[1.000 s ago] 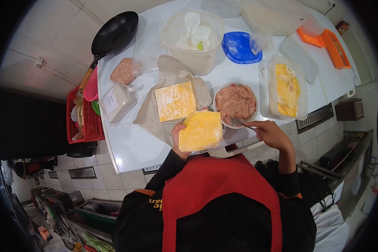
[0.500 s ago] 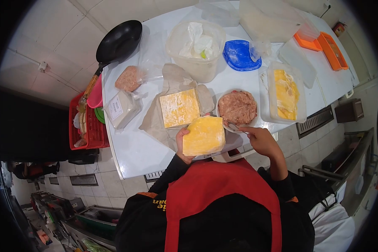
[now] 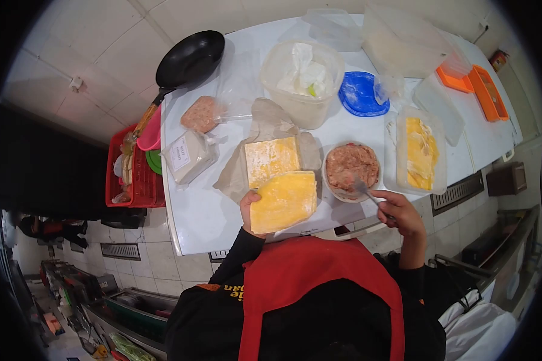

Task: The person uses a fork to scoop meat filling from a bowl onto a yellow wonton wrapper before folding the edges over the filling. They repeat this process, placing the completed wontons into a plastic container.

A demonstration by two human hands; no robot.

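My left hand [image 3: 248, 212] holds a square yellow wrapper sheet or stack [image 3: 283, 202] dusted with white, near the table's front edge. Just behind it a floury yellow stack [image 3: 272, 157] lies on brown paper [image 3: 230, 178]. My right hand [image 3: 400, 212] is closed round the handle of a metal utensil [image 3: 367, 192], whose tip touches the minced meat [image 3: 351, 166] in a round tub. More yellow sheets [image 3: 421, 154] sit in a clear rectangular container [image 3: 444, 178] at the right.
A large flour tub [image 3: 295, 108] and a blue lid [image 3: 362, 94] stand farther back. Toward the left are a black wok [image 3: 190, 59], bagged meat [image 3: 200, 114], a labelled bag [image 3: 190, 157] and a red crate [image 3: 115, 180]. Orange trays [image 3: 486, 93] lie at back right.
The view has shifted, so the table's things appear farther right and lower. My right hand's utensil has moved from the tub's front rim onto the meat.
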